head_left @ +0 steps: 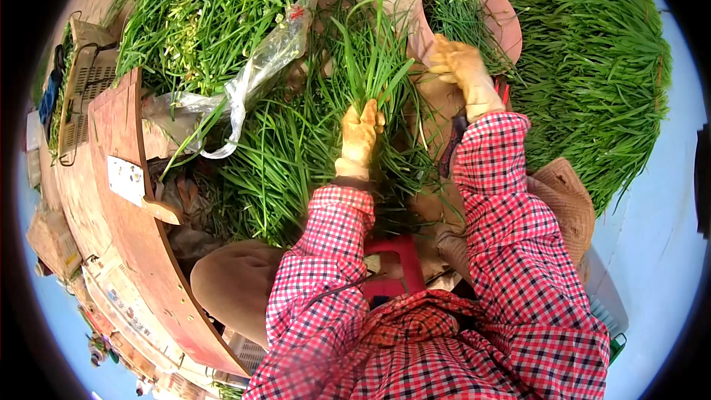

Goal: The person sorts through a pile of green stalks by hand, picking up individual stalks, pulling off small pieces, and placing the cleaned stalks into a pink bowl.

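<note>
My left hand (359,135), in a yellowish glove, is closed around a small bunch of garlic chives (375,67); the long green leaves stand up and fan out above the fist. My right hand (466,72), gloved the same way, is at the near rim of a pink bucket (505,24). Its fingers point left and look partly spread, with nothing visible in them. Inside the bucket are thin dark green stems with small pale buds (455,11). Loose chives (274,155) lie heaped to the left of my left hand and beneath it.
A large pile of chives (592,67) fills the right side. At upper left, more cut greens (207,30) lie on clear plastic (241,92). A curved wooden board (122,200) with a white card (126,180) borders the left. Something red (404,263) sits between my knees.
</note>
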Demonstrator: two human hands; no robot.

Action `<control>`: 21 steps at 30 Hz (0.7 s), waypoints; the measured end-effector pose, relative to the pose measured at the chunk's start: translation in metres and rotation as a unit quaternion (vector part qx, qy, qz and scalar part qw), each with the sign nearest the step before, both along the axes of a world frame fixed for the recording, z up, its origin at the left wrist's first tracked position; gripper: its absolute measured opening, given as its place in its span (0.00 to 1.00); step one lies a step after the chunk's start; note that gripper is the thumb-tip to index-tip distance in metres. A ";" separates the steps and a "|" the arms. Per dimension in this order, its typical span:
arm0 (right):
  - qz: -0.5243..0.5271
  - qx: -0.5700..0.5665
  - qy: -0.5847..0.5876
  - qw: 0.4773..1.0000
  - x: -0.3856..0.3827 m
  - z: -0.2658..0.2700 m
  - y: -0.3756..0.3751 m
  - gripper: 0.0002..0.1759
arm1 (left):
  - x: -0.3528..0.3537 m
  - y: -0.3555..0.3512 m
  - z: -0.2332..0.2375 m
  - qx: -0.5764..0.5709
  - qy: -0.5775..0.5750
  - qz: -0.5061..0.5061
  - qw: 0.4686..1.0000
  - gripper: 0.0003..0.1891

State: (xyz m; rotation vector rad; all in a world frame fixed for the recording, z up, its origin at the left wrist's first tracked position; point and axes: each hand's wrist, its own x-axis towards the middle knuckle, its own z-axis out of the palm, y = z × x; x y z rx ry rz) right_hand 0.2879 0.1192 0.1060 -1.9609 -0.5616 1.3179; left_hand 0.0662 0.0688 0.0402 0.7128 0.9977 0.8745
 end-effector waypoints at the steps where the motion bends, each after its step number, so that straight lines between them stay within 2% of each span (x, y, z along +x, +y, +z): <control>1: 0.015 0.037 0.045 0.998 -0.009 0.001 0.000 0.26 | -0.001 0.000 0.001 -0.002 -0.006 0.000 1.000 0.15; 3: 0.021 0.094 0.097 0.991 -0.032 0.005 0.003 0.25 | -0.003 -0.001 0.002 -0.011 0.005 -0.004 1.000 0.15; 4: 0.028 0.065 0.086 0.994 -0.036 0.001 0.011 0.30 | -0.004 -0.001 0.002 -0.016 0.012 -0.006 1.000 0.16; 6: 0.012 0.053 0.009 0.998 -0.048 -0.004 0.025 0.28 | -0.006 -0.001 0.002 -0.017 0.015 -0.015 1.000 0.16; 9: 0.039 0.145 0.160 0.976 -0.054 -0.010 0.022 0.23 | -0.004 -0.002 0.005 -0.014 0.021 -0.031 0.999 0.16; 12: 0.059 0.139 0.310 0.939 -0.054 -0.024 0.022 0.22 | -0.003 0.000 0.008 -0.016 0.008 -0.031 0.999 0.15; 16: -0.014 0.184 0.262 0.947 -0.065 -0.029 0.009 0.21 | -0.004 0.000 0.005 -0.045 -0.022 0.025 0.998 0.15; 18: -0.023 0.174 0.244 0.954 -0.069 -0.027 0.008 0.19 | -0.005 0.002 0.001 -0.050 -0.057 0.058 0.995 0.14; 21: -0.020 0.170 0.218 0.961 -0.074 -0.018 0.006 0.18 | -0.005 0.001 0.003 -0.042 -0.042 0.073 0.996 0.13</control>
